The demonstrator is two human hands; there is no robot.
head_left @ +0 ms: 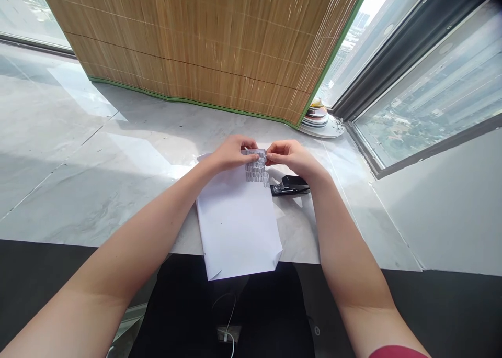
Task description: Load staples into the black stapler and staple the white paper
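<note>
White paper sheets (238, 227) lie on the marble ledge, their near edge hanging over its front. At their top right is a small piece covered with dark marks (255, 170). My left hand (235, 153) rests at the top of the paper, its thumb pressed on the marked piece. My right hand (288, 156) is closed in a pinch at that piece's right edge; what is between the fingertips is too small to make out. A black stapler (288, 189) lies just below my right hand, partly hidden by the wrist.
A bamboo blind (204, 44) with green edging hangs down to the back of the ledge (157, 143). Stacked plates (322, 123) stand at the back right beside the window frame (363, 143). A white cable (231, 334) shows below, between the legs.
</note>
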